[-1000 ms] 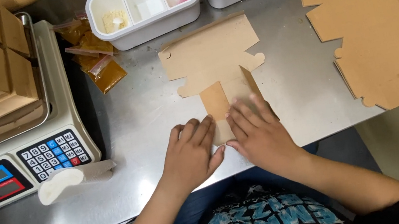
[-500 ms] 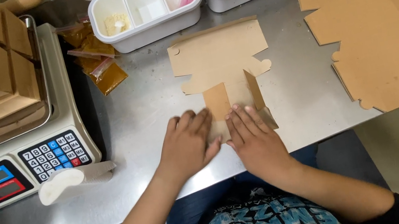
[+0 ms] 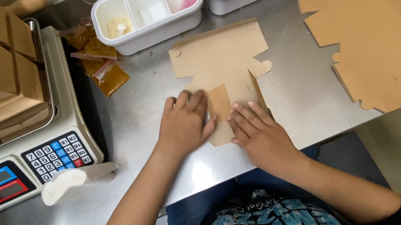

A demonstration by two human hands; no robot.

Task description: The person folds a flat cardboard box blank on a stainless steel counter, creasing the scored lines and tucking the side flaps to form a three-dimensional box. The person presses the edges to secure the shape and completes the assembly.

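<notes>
Head view:

1. The flat cardboard box blank [image 3: 222, 62] lies on the steel tabletop [image 3: 297, 101], near the middle of its front edge, with two side flaps raised.
2. The left hand [image 3: 183, 123] lies open, palm down, pressing the blank's lower left part; the right hand [image 3: 256, 130] lies open too, fingers flat on the lower right part. Neither grips anything.
3. To crease well, I judge both palms should stay flat and press evenly along the fold lines.
4. The stack of unfolded blanks [image 3: 378, 43] sits toward the right edge, well apart; the scale [image 3: 18, 166] stands at the left edge.
</notes>
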